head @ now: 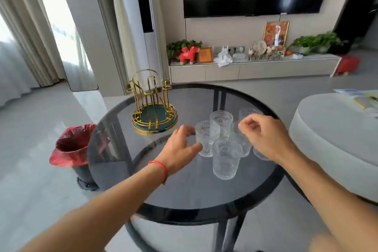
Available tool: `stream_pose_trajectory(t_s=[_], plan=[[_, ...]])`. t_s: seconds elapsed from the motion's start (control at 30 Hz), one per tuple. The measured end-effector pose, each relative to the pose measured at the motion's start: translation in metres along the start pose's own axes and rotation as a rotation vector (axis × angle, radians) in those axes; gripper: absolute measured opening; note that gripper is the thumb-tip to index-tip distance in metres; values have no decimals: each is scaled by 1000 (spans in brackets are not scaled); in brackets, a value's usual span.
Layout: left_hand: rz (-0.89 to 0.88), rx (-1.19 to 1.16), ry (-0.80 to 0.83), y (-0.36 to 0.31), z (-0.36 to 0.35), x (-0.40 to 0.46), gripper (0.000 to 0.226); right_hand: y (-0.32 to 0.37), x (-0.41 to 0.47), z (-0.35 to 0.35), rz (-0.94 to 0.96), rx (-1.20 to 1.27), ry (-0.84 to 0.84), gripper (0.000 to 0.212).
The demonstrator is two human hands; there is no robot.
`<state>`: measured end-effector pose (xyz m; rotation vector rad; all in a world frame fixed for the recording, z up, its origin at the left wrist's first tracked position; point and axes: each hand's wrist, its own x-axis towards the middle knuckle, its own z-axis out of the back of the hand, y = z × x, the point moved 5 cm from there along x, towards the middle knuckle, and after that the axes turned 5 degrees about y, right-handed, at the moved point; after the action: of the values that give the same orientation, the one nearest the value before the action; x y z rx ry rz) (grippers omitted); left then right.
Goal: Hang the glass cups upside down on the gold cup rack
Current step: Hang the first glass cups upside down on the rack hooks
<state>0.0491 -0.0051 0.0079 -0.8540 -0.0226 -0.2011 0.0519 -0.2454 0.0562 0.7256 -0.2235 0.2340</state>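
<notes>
Several ribbed clear glass cups stand upright in a cluster on the round dark glass table [184, 188]. The nearest cup [226, 158] is at the front, another cup [221, 122] stands behind it. My left hand [180, 150] is open, fingers and thumb spread around the left-most cup [207, 138], touching or nearly touching its side. My right hand [263, 136] hovers with curled fingers over the right side of the cluster, hiding part of two cups. The gold wire cup rack [152, 104] with a green base stands empty at the table's far left.
A bin lined with a red bag [71, 147] sits on the floor left of the table. A pale round ottoman [335, 139] is close on the right. A TV unit with ornaments stands against the far wall.
</notes>
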Motion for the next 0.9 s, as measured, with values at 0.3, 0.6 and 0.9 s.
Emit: stream_pose_trajectory(t_s=[0.3, 0.6, 0.9], plan=[[8, -88, 164, -15, -57, -19, 77, -50, -50, -87, -246, 209, 328, 80], [33, -90, -72, -20, -22, -15, 82, -14, -60, -84, -48, 252, 128, 63], [84, -1036, 57, 17, 41, 29, 67, 45, 11, -105, -142, 804, 102, 46]])
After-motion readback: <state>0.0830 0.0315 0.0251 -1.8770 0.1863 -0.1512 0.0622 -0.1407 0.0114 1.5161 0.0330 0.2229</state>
